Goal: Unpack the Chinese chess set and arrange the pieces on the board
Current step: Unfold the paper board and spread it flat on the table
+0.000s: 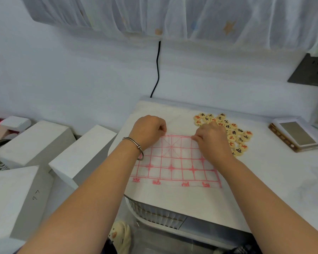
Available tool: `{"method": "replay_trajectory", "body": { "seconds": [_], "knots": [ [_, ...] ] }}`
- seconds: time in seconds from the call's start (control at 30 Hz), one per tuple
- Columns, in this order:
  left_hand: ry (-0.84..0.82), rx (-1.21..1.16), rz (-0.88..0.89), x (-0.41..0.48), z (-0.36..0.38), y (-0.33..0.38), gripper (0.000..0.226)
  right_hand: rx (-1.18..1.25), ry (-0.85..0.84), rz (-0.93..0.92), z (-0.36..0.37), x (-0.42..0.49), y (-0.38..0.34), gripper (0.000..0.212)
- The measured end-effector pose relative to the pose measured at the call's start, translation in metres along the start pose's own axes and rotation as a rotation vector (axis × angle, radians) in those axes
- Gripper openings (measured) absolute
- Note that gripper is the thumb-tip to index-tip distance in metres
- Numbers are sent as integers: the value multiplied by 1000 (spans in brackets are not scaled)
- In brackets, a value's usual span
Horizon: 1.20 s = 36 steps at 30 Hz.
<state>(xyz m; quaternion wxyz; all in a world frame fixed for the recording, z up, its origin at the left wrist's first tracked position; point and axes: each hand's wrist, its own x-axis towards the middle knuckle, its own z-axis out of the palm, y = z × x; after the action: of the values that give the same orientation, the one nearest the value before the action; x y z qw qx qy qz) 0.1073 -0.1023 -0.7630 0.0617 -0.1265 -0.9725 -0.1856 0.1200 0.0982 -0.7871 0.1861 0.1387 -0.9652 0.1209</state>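
Observation:
A thin white paper board (pixel 174 162) with a pink-red grid lies folded on the white table, only one half of the grid showing. My left hand (pixel 148 130) pinches its far edge at the left, fingers curled. My right hand (pixel 212 139) pinches the same far edge at the right. A pile of several round cream chess pieces (pixel 233 131) with red and black characters lies on the table just beyond and right of my right hand, partly hidden by it.
A flat box with a brown rim (pixel 294 135) sits at the table's right side. White foam blocks (pixel 81 153) stand left of the table. A black cable (pixel 157 70) hangs down the wall behind. The table's front edge (pixel 173 204) is close to me.

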Motion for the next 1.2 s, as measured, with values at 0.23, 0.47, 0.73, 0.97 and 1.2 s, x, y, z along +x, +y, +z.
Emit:
{"method": "replay_trajectory", "body": {
  "seconds": [0.23,0.47,0.73,0.97,1.2],
  "knots": [
    [334,-33,128,0,-7,3,12,274,285,11,-15,1,-7,21],
    [491,-173,22,2,-12,12,9,934,-110,500,-35,1,-10,42],
    [492,-164,-30,1,-63,25,10,1349,-184,366,-73,7,-21,17],
    [-108,-546,-163,-7,-119,14,47,1340,-221,388,-97,29,-26,21],
    [-505,-1375,-131,-30,-95,-41,49,1080,-108,556,-100,37,-24,22]
  ]
}}
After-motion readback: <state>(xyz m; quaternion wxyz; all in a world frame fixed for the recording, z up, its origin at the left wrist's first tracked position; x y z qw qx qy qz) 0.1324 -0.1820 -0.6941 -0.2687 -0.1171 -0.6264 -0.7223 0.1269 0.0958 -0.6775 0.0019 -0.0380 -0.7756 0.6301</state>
